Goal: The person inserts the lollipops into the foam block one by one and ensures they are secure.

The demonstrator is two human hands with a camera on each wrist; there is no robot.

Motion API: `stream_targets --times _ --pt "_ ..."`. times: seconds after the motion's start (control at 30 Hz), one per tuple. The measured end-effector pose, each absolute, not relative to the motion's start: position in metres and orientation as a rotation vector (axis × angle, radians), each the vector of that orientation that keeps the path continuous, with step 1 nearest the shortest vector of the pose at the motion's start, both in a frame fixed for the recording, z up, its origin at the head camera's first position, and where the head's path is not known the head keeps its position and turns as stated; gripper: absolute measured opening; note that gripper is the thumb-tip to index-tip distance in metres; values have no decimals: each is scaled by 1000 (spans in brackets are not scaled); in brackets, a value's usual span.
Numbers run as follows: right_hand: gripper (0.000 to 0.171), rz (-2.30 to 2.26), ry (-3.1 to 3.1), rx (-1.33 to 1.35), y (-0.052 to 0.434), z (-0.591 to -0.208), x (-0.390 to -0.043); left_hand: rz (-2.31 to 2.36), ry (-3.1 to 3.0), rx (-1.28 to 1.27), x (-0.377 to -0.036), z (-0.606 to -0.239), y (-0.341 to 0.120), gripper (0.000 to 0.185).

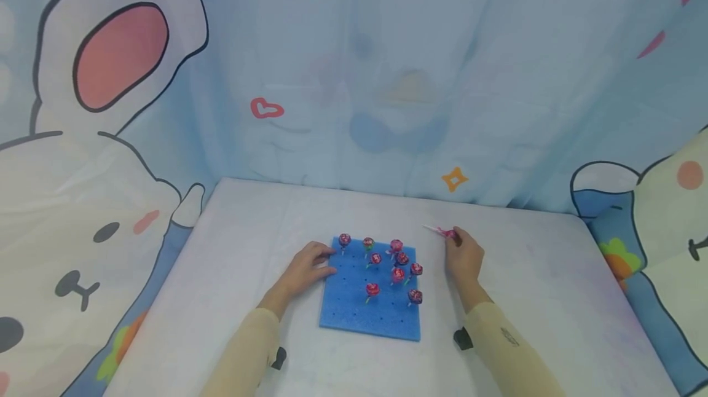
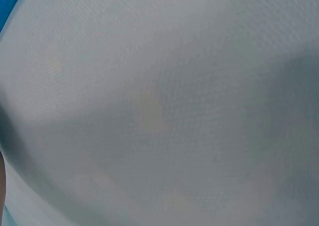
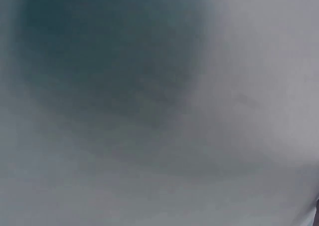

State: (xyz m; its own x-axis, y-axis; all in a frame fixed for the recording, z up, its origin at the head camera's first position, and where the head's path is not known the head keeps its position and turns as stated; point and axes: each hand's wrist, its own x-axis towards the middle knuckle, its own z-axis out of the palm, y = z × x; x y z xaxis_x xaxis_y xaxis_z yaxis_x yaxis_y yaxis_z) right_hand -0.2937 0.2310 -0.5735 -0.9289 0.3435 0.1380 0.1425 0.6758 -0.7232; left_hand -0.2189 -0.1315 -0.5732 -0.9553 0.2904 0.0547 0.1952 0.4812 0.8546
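Observation:
A blue foam board (image 1: 354, 308) with small holes lies on the table. Several lollipops in red and dark wrappers stand in it on their sticks, mostly toward its back and right side; one lollipop (image 1: 372, 289) stands nearer the middle. At the board's left edge, my left hand (image 1: 304, 269) touches it with fingertips and thumb. To the right of the board, my right hand (image 1: 463, 259) pinches a lollipop (image 1: 449, 233) by its pink-wrapped head, its white stick pointing left and away. Neither wrist view shows the held lollipop.
A white cloth-covered table (image 1: 265, 219) spreads around the board, ending at a blue curtain (image 1: 310, 77) with cartoon figures behind. Dark wrist-worn devices hang below both sleeves. The left wrist view shows mostly white cloth, with a blue corner of the board (image 2: 7, 1).

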Motion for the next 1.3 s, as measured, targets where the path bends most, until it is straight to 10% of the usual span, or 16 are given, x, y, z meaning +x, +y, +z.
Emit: stream_targets --times 1.3 --pt "42 1240 -2643 15 212 -513 -195 1485 2632 432 -219 -574 -130 42"
